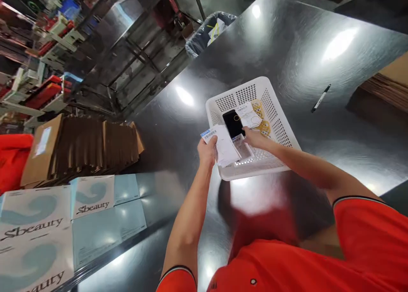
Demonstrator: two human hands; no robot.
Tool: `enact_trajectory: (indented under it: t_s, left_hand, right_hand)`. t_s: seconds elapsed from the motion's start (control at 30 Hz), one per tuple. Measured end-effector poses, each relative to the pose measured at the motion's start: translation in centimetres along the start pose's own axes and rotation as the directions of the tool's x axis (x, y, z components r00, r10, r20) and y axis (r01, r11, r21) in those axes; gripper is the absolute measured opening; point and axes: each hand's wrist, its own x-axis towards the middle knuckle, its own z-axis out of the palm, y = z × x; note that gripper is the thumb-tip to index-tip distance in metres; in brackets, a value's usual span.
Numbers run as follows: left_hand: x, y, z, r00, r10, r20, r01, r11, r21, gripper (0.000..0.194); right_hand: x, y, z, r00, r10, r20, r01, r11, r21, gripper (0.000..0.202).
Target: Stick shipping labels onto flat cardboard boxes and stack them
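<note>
A white plastic basket (213,107) with slotted walls stands on the metal table in front of me. My left hand (208,151) is closed round a stack of white paper slips (225,146), its thumb on top; the uppermost slip bears a barcode and a blue strip. Inside the basket, my right hand (253,137) grips the lower right corner of a black phone (232,121); its fingertips are partly hidden. Another barcoded slip shows just below the phone. Beside the phone lie more white slips (245,113), partly over yellow perforated pieces (265,127).
A black-and-white marker (321,98) lies on the metal table (178,134) to the right. Flattened cartons (86,143) and printed blue-white boxes (108,224) stand at left. A lined bin (196,41) is beyond the far edge; cardboard (387,90) is at right.
</note>
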Motion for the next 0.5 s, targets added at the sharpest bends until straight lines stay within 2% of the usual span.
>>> enact_trajectory:
  t_s: [0.03, 0.1, 0.17, 0.23, 0.33, 0.43, 0.5]
  left_hand:
    - [-0.2, 0.1, -0.6, 1.000, 0.002, -0.016, -0.002, 1.000, 0.026, 0.040]
    - [-0.4, -0.1, -1.3, 0.999, 0.021, -0.048, -0.017, 0.998, 0.064, 0.036]
    - [-0.6, -0.5, -1.6, 0.996, 0.040, -0.080, -0.035, 0.997, 0.064, 0.032]
    - [-0.7, -0.9, -1.3, 0.995, 0.035, -0.092, -0.031, 0.999, 0.043, 0.027]
    - [-1.1, -1.0, -0.6, 0.997, 0.002, -0.080, 0.000, 0.999, 0.033, 0.025]
    - [-1.9, -1.0, -0.2, 0.999, -0.007, -0.034, 0.009, 0.999, 0.051, 0.030]
    - [-2.3, -0.9, -0.4, 1.000, 0.006, -0.013, -0.006, 0.998, 0.055, 0.032]
  right_hand:
    - [-0.2, 0.4, -0.9, 1.000, -0.012, -0.011, 0.012, 1.000, 0.017, 0.041]
    - [-0.8, 1.1, -2.7, 0.994, -0.014, -0.112, 0.025, 0.995, 0.092, 0.025]
    - [-1.7, 1.3, -4.2, 0.967, -0.002, -0.256, 0.062, 0.972, 0.228, 0.024]
    - [-2.8, 0.6, -4.7, 0.947, 0.003, -0.320, 0.112, 0.933, 0.342, 0.021]
    - [-3.8, -1.7, -4.1, 0.981, -0.036, -0.191, 0.122, 0.877, 0.465, 0.022]
    - [-3.9, -4.1, -2.7, 0.992, -0.123, -0.026, 0.104, 0.694, 0.712, 0.032]
    - [-3.8, -5.3, -2.0, 0.981, -0.194, 0.003, 0.118, 0.610, 0.784, 0.036]
